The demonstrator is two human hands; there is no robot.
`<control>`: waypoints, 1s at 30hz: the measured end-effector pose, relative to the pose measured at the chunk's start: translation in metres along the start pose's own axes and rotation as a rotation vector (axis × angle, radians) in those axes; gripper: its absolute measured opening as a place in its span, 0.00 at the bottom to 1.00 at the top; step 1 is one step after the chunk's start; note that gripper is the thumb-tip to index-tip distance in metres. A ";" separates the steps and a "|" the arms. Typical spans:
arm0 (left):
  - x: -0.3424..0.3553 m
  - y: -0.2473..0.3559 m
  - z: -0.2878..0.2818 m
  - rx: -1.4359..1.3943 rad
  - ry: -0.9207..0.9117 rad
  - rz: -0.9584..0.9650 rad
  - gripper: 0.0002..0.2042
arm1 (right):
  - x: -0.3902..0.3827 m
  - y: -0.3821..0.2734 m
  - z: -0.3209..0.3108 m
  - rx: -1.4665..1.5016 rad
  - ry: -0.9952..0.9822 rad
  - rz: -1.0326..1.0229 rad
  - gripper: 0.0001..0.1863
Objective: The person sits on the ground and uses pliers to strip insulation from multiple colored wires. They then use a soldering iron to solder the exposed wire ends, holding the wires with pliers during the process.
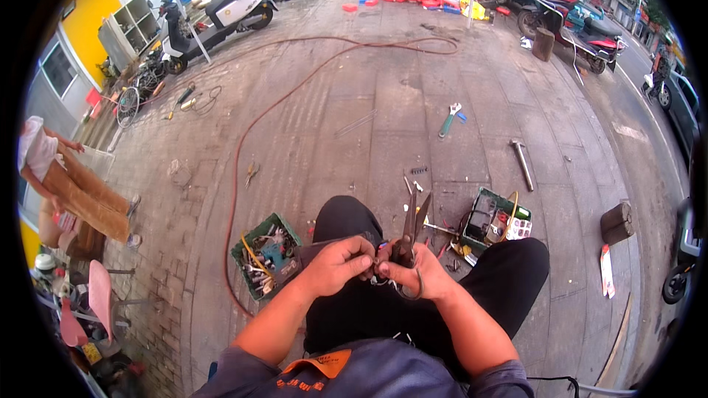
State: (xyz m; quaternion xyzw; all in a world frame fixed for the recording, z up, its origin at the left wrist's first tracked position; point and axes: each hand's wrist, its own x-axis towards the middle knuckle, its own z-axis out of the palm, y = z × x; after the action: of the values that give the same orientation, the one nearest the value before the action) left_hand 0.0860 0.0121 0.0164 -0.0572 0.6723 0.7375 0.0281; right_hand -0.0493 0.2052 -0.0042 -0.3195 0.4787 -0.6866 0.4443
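Observation:
Above my lap, my right hand (pixel 422 271) is closed around a pair of dark metal scissors (pixel 410 232). Their blades point away from me, slightly parted, and a handle loop shows below the fingers. Close beside it, my left hand (pixel 341 264) is closed in a pinch, its fingertips meeting those of the right hand. A small dark piece seems to be between them, too small to make out. Under my left wrist lies a dark flat piece (pixel 301 259), partly hidden by the hand.
Green tool baskets stand by my left knee (pixel 254 291) and right knee (pixel 525 214). On the paving ahead lie an adjustable wrench (pixel 450 119), a hammer (pixel 523 166), pliers (pixel 251 172) and a long red hose (pixel 237 147). A person (pixel 74 169) stands left; wooden stump (pixel 616 222) right.

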 end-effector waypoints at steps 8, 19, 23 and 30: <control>0.004 -0.003 0.009 0.031 0.063 0.015 0.12 | 0.002 0.009 0.013 0.013 0.130 -0.031 0.03; 0.006 0.001 0.011 -0.019 0.175 0.015 0.12 | 0.004 0.013 0.005 -0.152 0.515 -0.078 0.06; 0.007 -0.001 0.010 -0.149 0.277 -0.010 0.12 | 0.006 0.015 -0.021 -0.527 0.708 -0.014 0.10; 0.009 0.006 -0.003 -0.521 0.345 0.090 0.12 | -0.001 0.009 -0.024 -0.579 0.451 0.172 0.16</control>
State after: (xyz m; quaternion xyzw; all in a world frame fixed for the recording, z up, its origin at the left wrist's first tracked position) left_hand 0.0761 0.0084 0.0213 -0.1569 0.4573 0.8649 -0.1348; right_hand -0.0669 0.2143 -0.0207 -0.2312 0.7638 -0.5362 0.2751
